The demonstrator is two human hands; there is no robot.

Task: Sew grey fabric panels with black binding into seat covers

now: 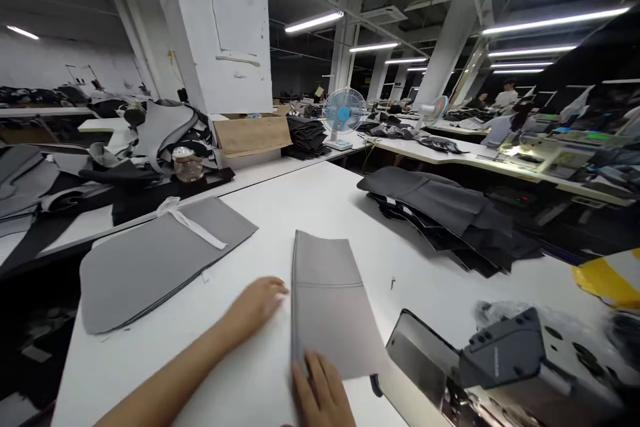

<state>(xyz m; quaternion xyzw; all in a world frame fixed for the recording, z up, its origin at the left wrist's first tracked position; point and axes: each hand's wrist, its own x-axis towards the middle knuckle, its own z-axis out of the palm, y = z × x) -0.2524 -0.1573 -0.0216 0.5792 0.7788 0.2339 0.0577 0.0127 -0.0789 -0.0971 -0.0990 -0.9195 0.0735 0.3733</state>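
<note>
A grey fabric panel (333, 320) with a stitched seam across it lies on the white worktable in front of me. My right hand (323, 390) rests on its near left edge, fingers spread and pressing down, not wrapped around it. Just left of the panel, my left hand (260, 307) is over the tabletop, slightly blurred, with loosely bent fingers and nothing visible in them. At the right stands a sewing machine (505, 353), close to the panel's near right corner.
Grey cut pieces (160, 260) with a white strip (197, 227) on top lie at left. A dark fabric pile (430, 203) sits at right. Behind are a cardboard box (254, 137), a jar (188, 167) and a fan (344, 113). People (507, 97) work far right.
</note>
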